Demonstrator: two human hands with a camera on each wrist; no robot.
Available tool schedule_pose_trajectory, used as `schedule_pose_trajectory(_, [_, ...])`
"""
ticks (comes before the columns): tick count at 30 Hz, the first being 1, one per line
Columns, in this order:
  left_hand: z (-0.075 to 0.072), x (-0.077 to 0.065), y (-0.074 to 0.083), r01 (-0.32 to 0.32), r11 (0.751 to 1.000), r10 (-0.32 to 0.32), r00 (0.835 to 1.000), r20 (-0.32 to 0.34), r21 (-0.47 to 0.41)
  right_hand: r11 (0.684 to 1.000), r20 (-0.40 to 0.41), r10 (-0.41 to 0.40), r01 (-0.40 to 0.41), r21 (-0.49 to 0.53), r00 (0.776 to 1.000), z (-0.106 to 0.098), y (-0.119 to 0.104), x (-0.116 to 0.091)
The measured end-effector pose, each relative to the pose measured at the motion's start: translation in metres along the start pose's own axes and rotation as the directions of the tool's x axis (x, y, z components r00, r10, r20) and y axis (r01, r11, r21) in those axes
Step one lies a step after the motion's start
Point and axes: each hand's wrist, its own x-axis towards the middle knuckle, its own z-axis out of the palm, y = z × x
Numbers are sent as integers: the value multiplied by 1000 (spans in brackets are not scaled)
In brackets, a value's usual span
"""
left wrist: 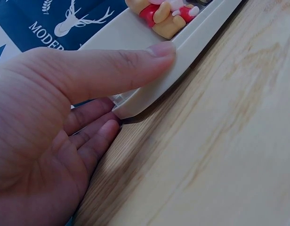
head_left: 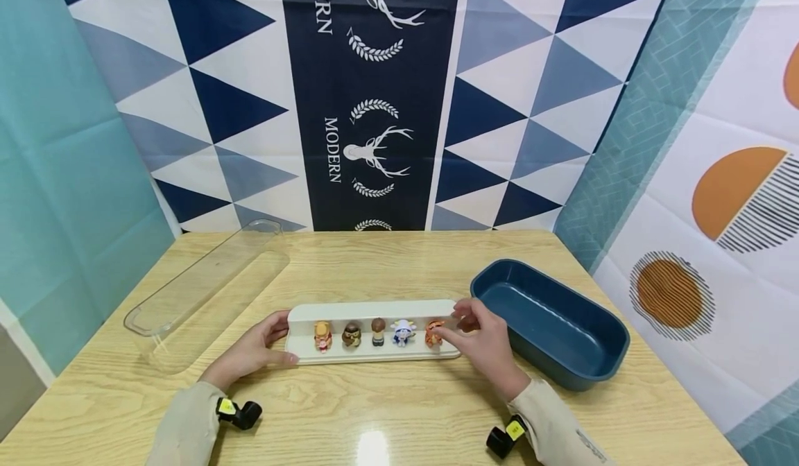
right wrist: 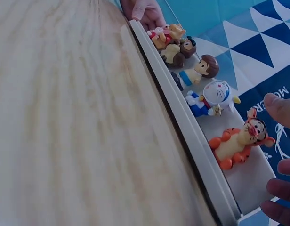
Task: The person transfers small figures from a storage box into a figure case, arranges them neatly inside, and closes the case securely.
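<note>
A cream display stand (head_left: 374,310) with a raised back lies across the table, bearing a row of small figurines. From left to right are a yellow bear with a pink piglet (head_left: 322,336), an owl (head_left: 351,335), a brown-haired boy (head_left: 378,332), a blue-and-white figure in a horned hood (head_left: 403,333) and an orange tiger (right wrist: 239,141). My left hand (head_left: 252,348) grips the stand's left end, thumb on its front rim. Around the right end my right hand (head_left: 487,341) has its fingers spread; in the right wrist view its thumb is apart from the tiger.
A deep blue basin (head_left: 549,313) stands right of the stand, close to my right hand. On the left lies a long transparent plastic cover (head_left: 146,329). Patterned cloths hang behind the wooden table (head_left: 349,417) and at its sides.
</note>
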Motion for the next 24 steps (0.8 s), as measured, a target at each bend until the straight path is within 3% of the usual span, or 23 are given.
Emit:
schedule_pose_trajectory(8, [-1, 0, 2, -13, 1000, 13, 1000, 5, -9, 1000, -10, -5, 5, 4, 1000, -7, 2, -10])
schedule_pose_trajectory(14, [0, -1, 4, -19, 1000, 19, 1000, 10, -1, 991, 29, 122, -124, 59, 992, -10, 5, -19])
schedule_pose_trajectory(17, [0, -2, 4, -8, 1000, 8, 1000, 3, 8, 971, 71, 207, -214, 110, 976, -11, 4, -20])
schedule_pose_trajectory(21, [0, -2, 4, -2, 1000, 2, 1000, -5, 15, 923, 142, 316, -339, 182, 938, -11, 4, -21])
schedule_pose_trajectory(24, [1, -2, 4, -10, 1000, 10, 1000, 0, 11, 896, 177, 358, -391, 212, 917, -11, 6, -21])
